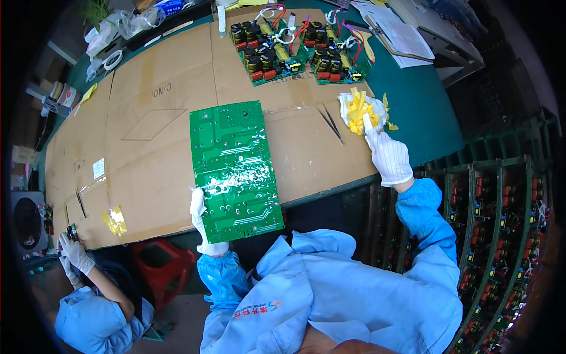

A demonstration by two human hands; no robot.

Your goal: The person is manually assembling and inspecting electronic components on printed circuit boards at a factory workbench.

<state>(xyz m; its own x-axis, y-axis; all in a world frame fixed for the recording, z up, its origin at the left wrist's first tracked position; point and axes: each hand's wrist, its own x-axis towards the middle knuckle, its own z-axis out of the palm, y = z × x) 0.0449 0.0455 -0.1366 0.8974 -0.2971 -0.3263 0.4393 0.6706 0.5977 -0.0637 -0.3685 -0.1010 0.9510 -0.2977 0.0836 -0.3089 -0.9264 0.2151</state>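
Observation:
My left hand (201,218) wears a white glove and grips a large green circuit board (230,153) by its left edge. The board's shiny soldered side faces up, and its near end reaches past the table edge. My right hand (387,154), in a striped white glove, reaches to a heap of small yellow strips (358,111) on a white cloth-like pad. Its fingers are drawn together at the heap beside a short white piece; what they hold, if anything, I cannot make out. Tweezers (332,125) lie on the cardboard, left of the heap.
Several populated circuit boards (268,56) stand at the back, near a brush (368,47) and a clipboard (395,38). Cardboard (153,76) covers the table. Racks of boards (495,236) stand at right. A co-worker (100,307) handles a small part at lower left, beside a red stool (162,265).

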